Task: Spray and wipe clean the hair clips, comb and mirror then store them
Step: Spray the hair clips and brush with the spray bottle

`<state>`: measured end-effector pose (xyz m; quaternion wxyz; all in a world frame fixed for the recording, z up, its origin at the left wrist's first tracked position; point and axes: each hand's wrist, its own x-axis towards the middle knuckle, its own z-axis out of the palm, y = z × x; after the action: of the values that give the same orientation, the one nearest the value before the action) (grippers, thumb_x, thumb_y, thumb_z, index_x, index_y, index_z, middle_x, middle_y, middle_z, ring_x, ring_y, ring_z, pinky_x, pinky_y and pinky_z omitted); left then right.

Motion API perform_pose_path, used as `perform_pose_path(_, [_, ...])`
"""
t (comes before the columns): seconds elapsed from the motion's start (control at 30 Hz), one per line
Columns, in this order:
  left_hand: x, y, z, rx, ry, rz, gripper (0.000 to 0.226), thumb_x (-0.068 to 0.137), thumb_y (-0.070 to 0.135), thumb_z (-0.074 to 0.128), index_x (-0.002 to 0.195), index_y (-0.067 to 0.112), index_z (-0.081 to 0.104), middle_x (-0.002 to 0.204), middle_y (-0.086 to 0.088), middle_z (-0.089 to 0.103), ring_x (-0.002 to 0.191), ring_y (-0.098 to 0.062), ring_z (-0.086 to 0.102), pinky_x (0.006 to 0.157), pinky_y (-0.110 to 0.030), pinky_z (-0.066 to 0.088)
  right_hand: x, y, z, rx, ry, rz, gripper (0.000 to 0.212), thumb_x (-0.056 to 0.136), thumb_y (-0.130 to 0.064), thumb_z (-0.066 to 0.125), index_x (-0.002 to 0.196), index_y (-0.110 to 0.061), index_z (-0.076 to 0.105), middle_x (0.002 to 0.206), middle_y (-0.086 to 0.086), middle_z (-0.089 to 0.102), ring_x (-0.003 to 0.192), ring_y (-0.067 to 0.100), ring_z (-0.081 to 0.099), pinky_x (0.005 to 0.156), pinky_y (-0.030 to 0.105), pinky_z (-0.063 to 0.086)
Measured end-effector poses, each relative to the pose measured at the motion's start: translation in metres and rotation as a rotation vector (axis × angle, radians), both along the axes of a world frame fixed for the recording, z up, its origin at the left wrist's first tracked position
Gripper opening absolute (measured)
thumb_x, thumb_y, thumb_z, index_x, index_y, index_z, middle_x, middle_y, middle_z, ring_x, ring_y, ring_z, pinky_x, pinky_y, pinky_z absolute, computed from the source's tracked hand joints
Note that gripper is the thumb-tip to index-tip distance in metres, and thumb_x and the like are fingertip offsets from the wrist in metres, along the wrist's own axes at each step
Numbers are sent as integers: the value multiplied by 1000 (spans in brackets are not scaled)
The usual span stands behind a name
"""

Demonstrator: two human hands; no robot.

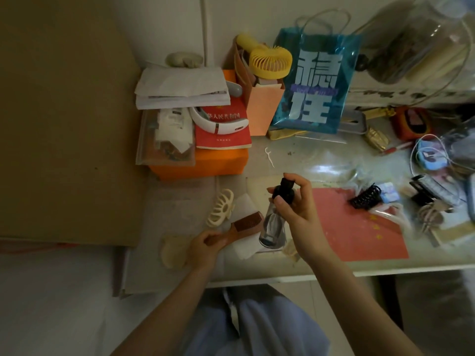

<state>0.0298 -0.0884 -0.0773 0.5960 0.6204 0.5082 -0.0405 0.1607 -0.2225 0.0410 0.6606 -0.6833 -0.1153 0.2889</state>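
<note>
1. Left hand (205, 244), nearest the viewer and just left of the spray bottle (275, 222): fingers curled round the handle of the wooden comb (240, 227). The comb's long axis rises from the hand toward the upper right, and its toothed end lies just beside the bottle's clear body.
2. Spray bottle, the landmark: clear body, black pump head, tilted with the head farther from the viewer. The right hand (298, 211) grips it at the neck, thumb on the near side, forefinger curved over the pump head. Whether the nozzle faces the comb cannot be told.
3. Critical relation: the comb teeth lie left of and below the pump head, close by; the right hand is nearer the nozzle, the left nearer the comb. A spray would probably call for the nozzle to be turned down and left toward the teeth.
4. White wiping tissue (246, 249), on the table (334, 265) under the bottle.
5. Cream claw clip (221, 211), left of and beyond the bottle, just beyond the comb.
6. Black claw clip (365, 196), well to the right of the bottle, at the far edge of a red sheet (359, 235).
7. No mirror can be identified with certainty.
8. Orange box (205, 164), farther back and left of the bottle.
</note>
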Motion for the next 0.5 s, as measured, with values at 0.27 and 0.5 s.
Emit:
perform_pose_path(0.27, [6,-3,-11,45,15,-64,15,77,4,71,88,10,63,91,0,61,84,-13,53,70,-20,40,-5,-9,-6,-2,36,-25,39,93,-4,51,125,-25,43,114,13,60,104,17,60,81,29,53])
perform_pose_path(0.5, [2,4,-28,165,26,-179,15,71,7,78,83,10,70,91,-3,67,88,-19,60,77,-28,47,-9,-19,-10,-1,39,-72,39,91,-4,52,123,-27,46,112,12,62,105,20,61,88,37,54])
